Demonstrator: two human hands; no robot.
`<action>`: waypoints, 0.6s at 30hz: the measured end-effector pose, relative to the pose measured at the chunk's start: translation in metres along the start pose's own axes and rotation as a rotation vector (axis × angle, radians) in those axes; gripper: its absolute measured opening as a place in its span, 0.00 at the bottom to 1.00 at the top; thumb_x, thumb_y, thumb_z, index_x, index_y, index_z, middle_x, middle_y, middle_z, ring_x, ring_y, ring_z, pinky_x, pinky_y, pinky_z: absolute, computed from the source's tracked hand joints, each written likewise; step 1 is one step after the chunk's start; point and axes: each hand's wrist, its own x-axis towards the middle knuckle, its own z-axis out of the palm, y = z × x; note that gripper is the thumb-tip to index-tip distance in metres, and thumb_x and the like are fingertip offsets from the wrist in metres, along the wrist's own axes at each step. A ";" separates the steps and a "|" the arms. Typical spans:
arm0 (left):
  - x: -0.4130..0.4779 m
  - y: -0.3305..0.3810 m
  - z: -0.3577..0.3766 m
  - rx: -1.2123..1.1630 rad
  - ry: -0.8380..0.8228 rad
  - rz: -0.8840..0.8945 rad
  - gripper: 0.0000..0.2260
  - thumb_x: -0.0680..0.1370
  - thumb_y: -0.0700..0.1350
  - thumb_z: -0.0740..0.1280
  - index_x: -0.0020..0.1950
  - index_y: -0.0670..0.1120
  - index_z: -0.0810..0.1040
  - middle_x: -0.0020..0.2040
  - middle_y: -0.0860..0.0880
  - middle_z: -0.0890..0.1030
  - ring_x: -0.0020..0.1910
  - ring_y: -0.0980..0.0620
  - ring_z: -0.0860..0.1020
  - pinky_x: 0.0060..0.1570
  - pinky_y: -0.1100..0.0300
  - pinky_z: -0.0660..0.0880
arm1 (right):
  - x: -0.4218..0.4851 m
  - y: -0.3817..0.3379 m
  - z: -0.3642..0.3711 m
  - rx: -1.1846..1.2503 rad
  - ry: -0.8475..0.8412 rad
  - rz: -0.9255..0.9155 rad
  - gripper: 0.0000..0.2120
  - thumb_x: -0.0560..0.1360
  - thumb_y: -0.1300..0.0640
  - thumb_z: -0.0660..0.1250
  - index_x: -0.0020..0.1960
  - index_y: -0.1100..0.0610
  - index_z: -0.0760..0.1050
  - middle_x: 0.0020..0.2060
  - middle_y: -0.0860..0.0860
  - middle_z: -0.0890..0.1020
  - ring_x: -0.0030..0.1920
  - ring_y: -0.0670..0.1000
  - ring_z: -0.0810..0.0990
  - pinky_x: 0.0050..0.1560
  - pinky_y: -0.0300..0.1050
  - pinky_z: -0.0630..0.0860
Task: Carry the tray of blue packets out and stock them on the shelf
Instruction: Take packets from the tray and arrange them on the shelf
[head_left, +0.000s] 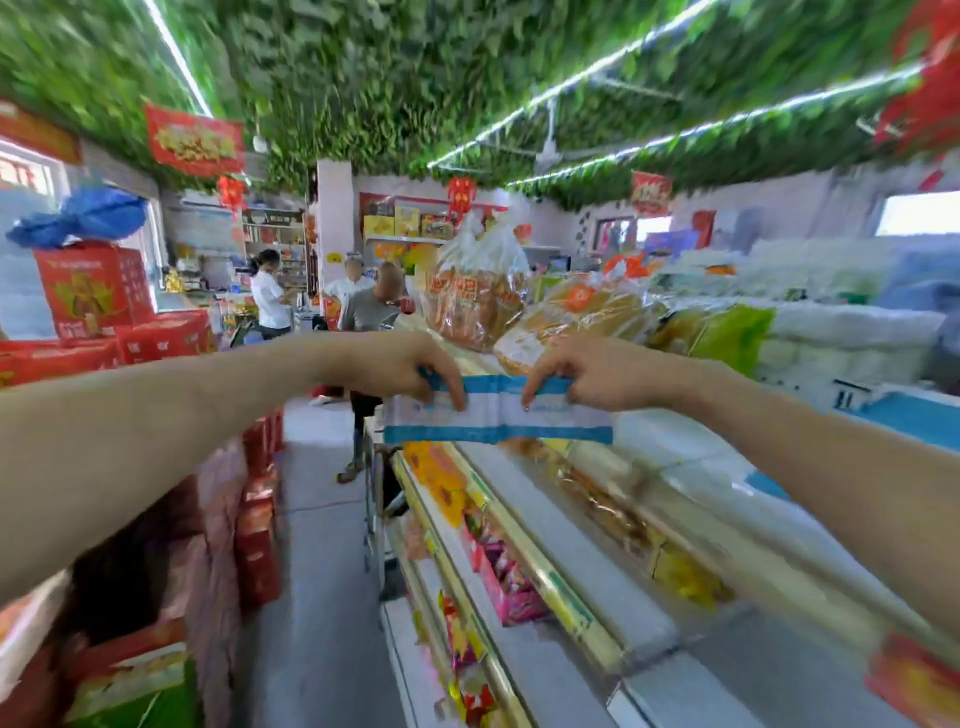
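Observation:
A flat blue-and-white tray of packets (496, 415) hangs in front of me at arm's length, above the top of the shelf unit (571, 561). My left hand (400, 366) grips its upper left edge with curled fingers. Its upper right edge is gripped the same way by my right hand (576, 371). The picture is blurred, so single packets cannot be made out. The shelf runs from the middle toward the lower right, with tiers of colourful snack packs.
Big clear bags of orange snacks (475, 296) and white sacks (831, 332) lie on the shelf top. Red cartons (104, 301) are stacked along the left. The grey aisle floor (322, 545) runs between them. Three people (369, 306) stand at its far end.

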 end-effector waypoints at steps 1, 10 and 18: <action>0.015 0.016 -0.014 -0.017 0.017 0.035 0.16 0.81 0.37 0.68 0.57 0.58 0.86 0.59 0.57 0.81 0.52 0.59 0.78 0.52 0.63 0.76 | -0.013 0.006 -0.020 0.007 0.035 0.022 0.28 0.73 0.73 0.62 0.51 0.40 0.84 0.48 0.40 0.78 0.47 0.44 0.76 0.43 0.40 0.72; 0.156 0.177 -0.041 -0.106 0.054 0.427 0.15 0.80 0.35 0.69 0.57 0.55 0.86 0.47 0.67 0.82 0.45 0.65 0.79 0.47 0.66 0.72 | -0.193 0.085 -0.135 -0.066 0.234 0.393 0.28 0.71 0.72 0.66 0.48 0.39 0.85 0.40 0.31 0.81 0.40 0.44 0.77 0.38 0.42 0.70; 0.245 0.327 0.018 -0.157 -0.033 0.773 0.15 0.79 0.33 0.71 0.55 0.54 0.87 0.60 0.51 0.84 0.59 0.50 0.81 0.64 0.45 0.76 | -0.395 0.125 -0.132 -0.016 0.288 0.790 0.27 0.73 0.73 0.66 0.50 0.40 0.86 0.60 0.42 0.81 0.59 0.48 0.79 0.55 0.44 0.75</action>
